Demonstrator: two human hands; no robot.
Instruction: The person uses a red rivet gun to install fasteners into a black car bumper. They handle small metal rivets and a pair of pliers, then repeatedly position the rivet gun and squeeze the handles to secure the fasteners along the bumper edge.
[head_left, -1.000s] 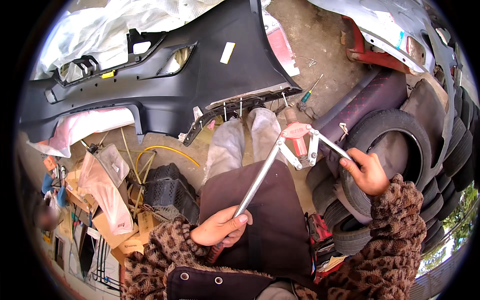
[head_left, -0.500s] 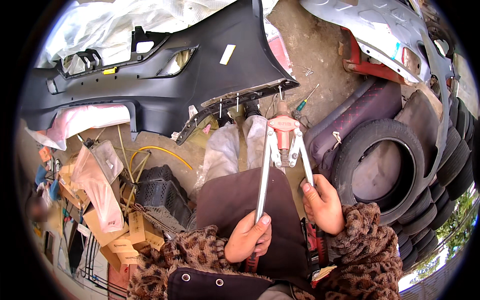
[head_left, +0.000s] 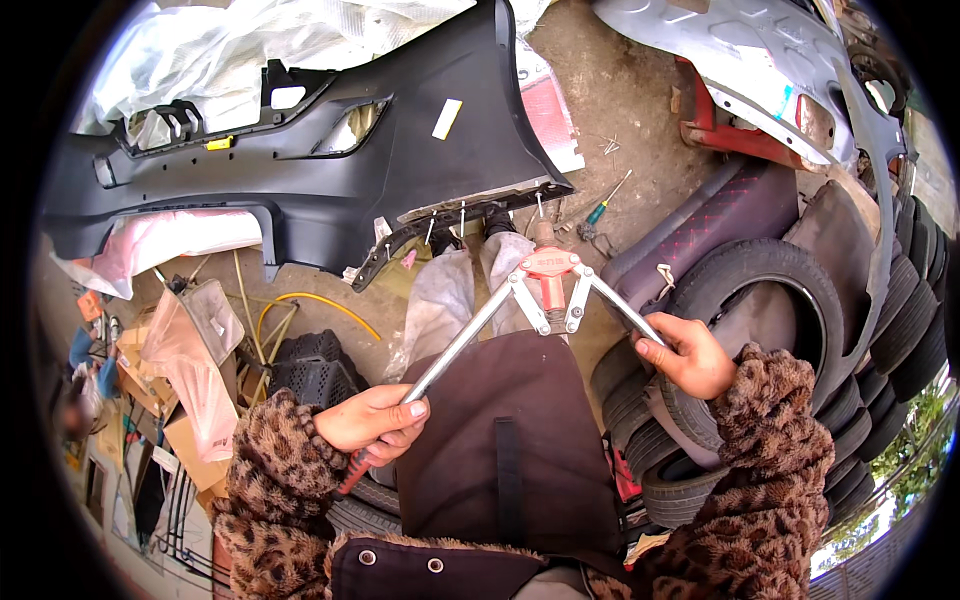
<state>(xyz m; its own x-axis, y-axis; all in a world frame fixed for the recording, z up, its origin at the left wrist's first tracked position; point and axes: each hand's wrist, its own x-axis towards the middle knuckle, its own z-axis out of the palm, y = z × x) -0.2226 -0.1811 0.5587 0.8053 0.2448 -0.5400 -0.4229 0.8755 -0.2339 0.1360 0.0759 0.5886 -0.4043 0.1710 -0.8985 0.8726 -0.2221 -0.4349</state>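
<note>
My left hand (head_left: 375,422) is wrapped round the left handle of a long-armed hand riveter (head_left: 548,264), near its red grip. My right hand (head_left: 685,357) grips the other handle, thumb along the bar. The two handles are spread wide, and the red head points away from me. Its nose lines up with a thin metal pin (head_left: 540,204) on the edge of a black car bumper (head_left: 450,165); whether they touch, I cannot tell. More thin pins (head_left: 462,212) stand along the same edge, to the left.
A brown cloth (head_left: 480,430) covers my lap. Tyres (head_left: 815,300) pile up at the right, beside a dark padded panel (head_left: 715,215). A screwdriver (head_left: 598,210) lies on the floor. At the left are a black crate (head_left: 312,365), cardboard boxes (head_left: 190,440) and a yellow hose (head_left: 340,305).
Both hands have swung outward, spreading the riveter's handles wide. The riveter's head has shifted slightly left and toward me, and the bumper's right corner has moved left and nearer with it.
</note>
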